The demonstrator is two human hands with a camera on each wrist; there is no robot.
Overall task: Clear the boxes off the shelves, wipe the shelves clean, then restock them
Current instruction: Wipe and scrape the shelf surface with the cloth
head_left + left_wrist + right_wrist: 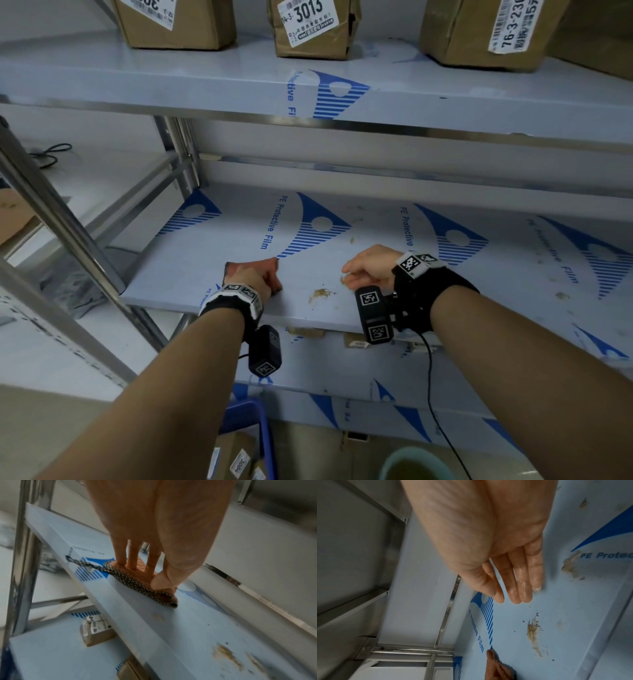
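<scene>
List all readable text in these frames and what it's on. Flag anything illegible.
"PE Protective Film": blue print on the film covering the middle shelf.
"14-3-3013": label on the middle box on the upper shelf.
"76-3-230", cut off: label on the right box.
"300", cut off: label on the left box.
"3004": label on a box in the blue bin.
Smaller print and barcodes on every label: too small to read.

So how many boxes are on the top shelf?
3 fully seen: a left box, a middle box, and a right box. Possibly a fourth sits at the far right edge.
</scene>
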